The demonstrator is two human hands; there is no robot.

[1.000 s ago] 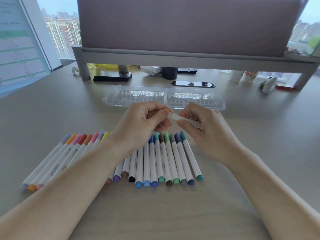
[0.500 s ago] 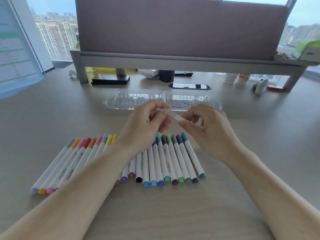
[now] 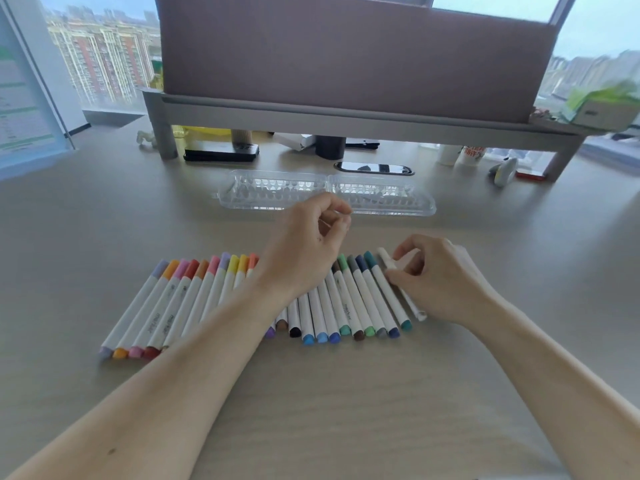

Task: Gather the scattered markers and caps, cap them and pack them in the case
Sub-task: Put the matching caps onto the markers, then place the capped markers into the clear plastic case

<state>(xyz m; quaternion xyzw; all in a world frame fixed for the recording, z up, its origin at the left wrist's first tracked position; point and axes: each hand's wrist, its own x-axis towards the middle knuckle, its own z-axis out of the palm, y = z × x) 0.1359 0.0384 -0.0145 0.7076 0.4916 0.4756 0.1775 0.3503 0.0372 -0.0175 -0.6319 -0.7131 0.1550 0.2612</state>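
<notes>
White marker (image 3: pixel 385 259) alongside R end of marker row (image 3: pixel 349 306) on tabletop (image 3: pixel 346 393).
R hand (image 3: pixel 440 282) fingers curled round it; L hand (image 3: pixel 304 244) raised over row, fingers curled, can't tell if pinching anything. Clear case (image 3: pixel 242 188) open behind.

small grey print on marker barrels (image 3: pixel 347 311), too blurred to read; red characters on cup (image 3: pixel 470 154), illegible
</notes>
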